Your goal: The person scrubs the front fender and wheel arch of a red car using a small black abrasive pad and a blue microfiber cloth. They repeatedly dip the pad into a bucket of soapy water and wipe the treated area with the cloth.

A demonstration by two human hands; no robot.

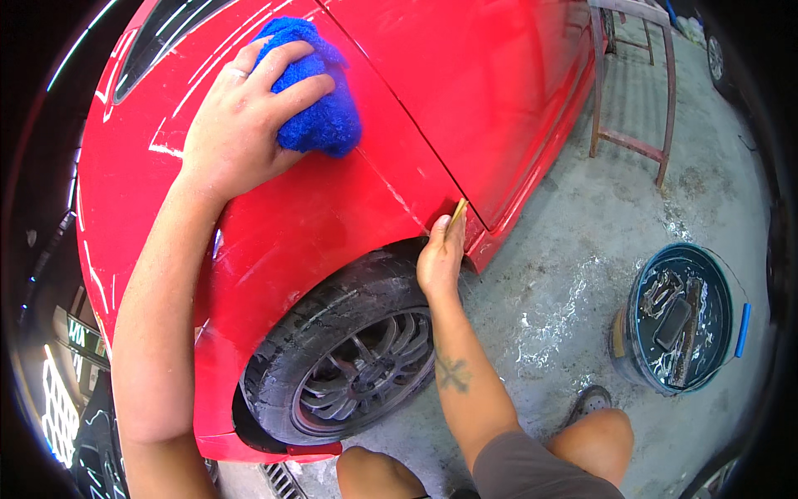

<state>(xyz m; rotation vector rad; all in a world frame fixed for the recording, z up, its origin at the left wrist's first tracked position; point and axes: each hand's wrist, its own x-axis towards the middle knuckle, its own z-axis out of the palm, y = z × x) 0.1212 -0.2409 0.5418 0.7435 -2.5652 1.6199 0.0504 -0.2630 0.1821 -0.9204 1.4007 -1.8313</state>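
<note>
My left hand (pixel 249 116) grips a fluffy blue microfiber cloth (pixel 320 104) against the upper red panel of the car (pixel 332 208). Its fingers curl over the cloth's left side. Lower down, close to the seam at the door edge, my right hand (pixel 440 258) holds a thin yellowish-tan flat piece (pixel 456 218) against the bodywork just above the wheel arch. It looks like a sheet or pad seen edge-on; its exact kind is unclear. Below and left of that hand is the wheel (pixel 366 374), its dark tire wet and streaked. A pale wet streak runs down the panel between both hands.
On the wet grey floor (pixel 549 274) to the right stands a dark bucket (pixel 623 349) of water with a blue handle grip, holding a black block and other items. A worn metal stand (pixel 632 143) is at the far right. A floor drain grate (pixel 283 481) lies near the bottom.
</note>
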